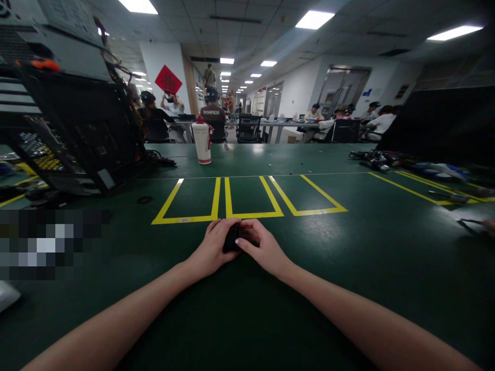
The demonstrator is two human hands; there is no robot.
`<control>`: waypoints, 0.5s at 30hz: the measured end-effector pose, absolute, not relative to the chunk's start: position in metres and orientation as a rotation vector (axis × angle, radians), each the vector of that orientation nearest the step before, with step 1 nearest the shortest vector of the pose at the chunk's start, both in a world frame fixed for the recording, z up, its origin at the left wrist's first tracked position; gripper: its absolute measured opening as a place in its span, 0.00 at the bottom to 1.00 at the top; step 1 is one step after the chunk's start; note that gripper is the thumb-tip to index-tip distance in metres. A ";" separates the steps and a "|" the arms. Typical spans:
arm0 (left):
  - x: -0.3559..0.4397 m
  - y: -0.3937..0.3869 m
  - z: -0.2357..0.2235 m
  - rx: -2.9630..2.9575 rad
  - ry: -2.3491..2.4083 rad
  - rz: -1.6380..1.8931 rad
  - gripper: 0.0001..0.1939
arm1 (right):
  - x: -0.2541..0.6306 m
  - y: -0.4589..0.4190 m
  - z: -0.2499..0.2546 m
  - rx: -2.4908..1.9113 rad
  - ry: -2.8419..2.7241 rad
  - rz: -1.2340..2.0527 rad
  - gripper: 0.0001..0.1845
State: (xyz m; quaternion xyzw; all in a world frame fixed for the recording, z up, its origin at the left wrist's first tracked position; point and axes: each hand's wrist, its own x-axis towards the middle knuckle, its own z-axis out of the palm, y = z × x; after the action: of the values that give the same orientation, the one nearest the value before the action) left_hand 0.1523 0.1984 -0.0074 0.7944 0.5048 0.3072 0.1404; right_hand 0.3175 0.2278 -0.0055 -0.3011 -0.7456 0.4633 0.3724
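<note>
A small black object [232, 238] sits between my two hands, just in front of the middle yellow tape outline [255, 215]. My left hand [212, 242] curls around its left side, with fingers over the top and the thumb low at the front. From the right, my right hand [265, 245] closes on it, the thumb pressed to its near face. The fingers cover much of the object, so its kind cannot be made out. Both hands are low over the green tabletop [232, 319].
An opened computer case [88, 129] stands at the left, a black ring [144, 200] near it. Behind the tape outlines is a white tumbler [202, 141] with a red lid. Bundled black cables [377, 158] lie at the right. Several people sit at tables beyond.
</note>
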 end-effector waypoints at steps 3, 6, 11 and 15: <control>0.151 0.199 -0.009 2.294 1.447 0.885 0.29 | 0.317 0.229 -0.007 -0.797 -1.919 1.194 0.18; 0.150 0.199 -0.010 2.288 1.455 0.886 0.29 | 0.317 0.229 -0.007 -0.789 -1.943 1.213 0.15; 0.151 0.199 -0.009 2.322 1.450 0.887 0.29 | 0.317 0.228 -0.005 -0.730 -1.917 1.277 0.10; 0.152 0.199 -0.009 2.341 1.450 0.885 0.29 | 0.317 0.228 -0.006 -0.734 -1.913 1.226 0.09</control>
State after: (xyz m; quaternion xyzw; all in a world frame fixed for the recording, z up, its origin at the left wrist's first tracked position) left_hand 0.1519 0.1994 -0.0088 0.8030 0.4974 0.3038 0.1244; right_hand 0.3170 0.2278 -0.0056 -0.2857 -0.7449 0.4774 0.3683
